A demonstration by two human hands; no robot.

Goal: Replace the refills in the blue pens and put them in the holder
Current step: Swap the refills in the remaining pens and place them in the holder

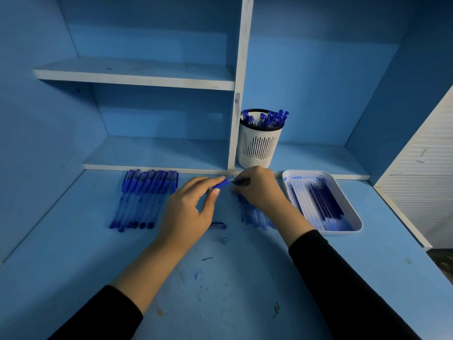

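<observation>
blue pen point(221, 184) in curled left hand point(188, 209)

No readable text, labels, brands or numbers on anything visible.

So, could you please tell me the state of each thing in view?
Left hand: grips an uncapped blue pen barrel.
Right hand: pinches a thin dark refill at the barrel's tip.
Pen holder: upright, holding capped pens.
Tray: flat on the desk, ink-stained, holding refills.
Row of pens: capped, lying side by side.
Pen cap: off, lying on the desk.
Metal tip: detached, on the desk.
</observation>
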